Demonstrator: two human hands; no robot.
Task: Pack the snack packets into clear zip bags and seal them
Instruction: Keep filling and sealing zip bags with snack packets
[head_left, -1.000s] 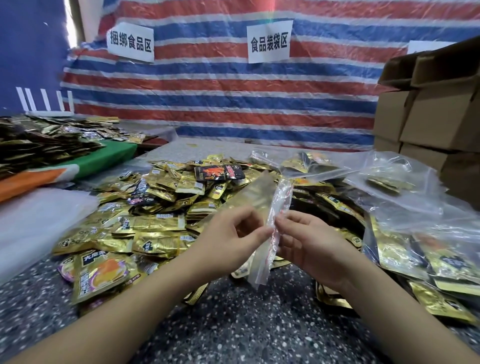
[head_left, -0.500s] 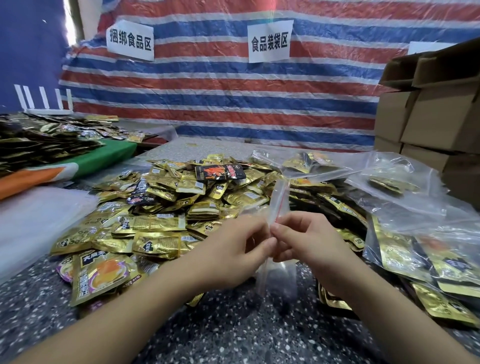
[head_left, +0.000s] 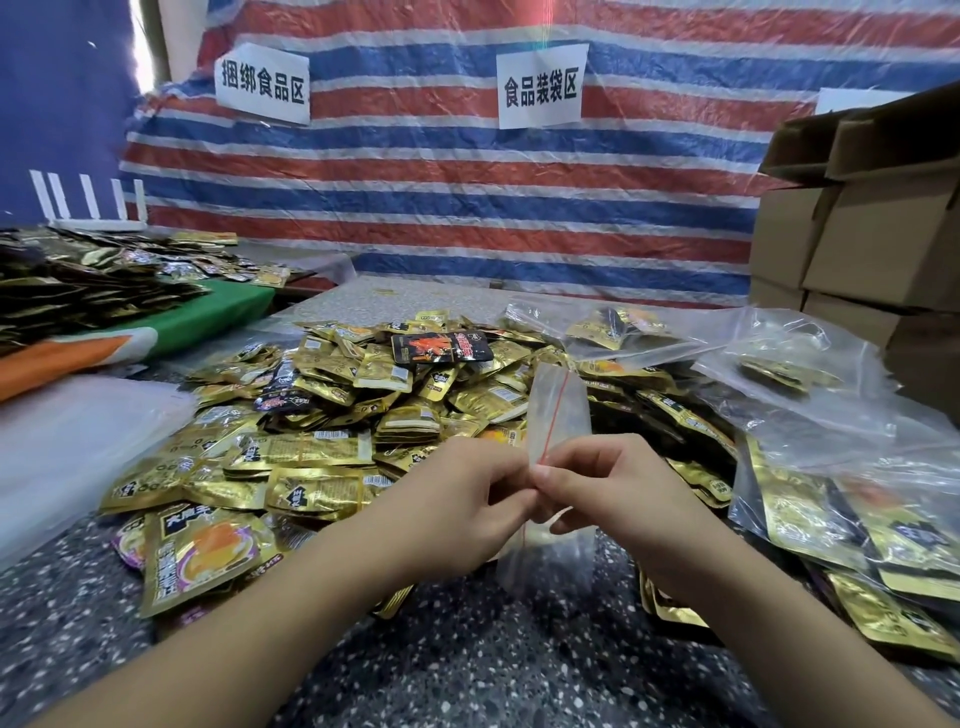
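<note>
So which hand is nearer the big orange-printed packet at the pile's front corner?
Left. The left hand is just right of the orange-printed packet; the right hand is farther right, past the zip bag both pinch.

The hands (head_left: 524, 499) are hiding the zip bag's (head_left: 558, 410) middle, and the frame's right edge is cutting off the cardboard boxes (head_left: 883, 244).

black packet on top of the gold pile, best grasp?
Pinch the black packet by its near long edge, fingers coming from above and the person's side. It lies flat on top of the gold packets, uncovered; that edge looks slightly raised, so likely a fingertip slips under.
</note>
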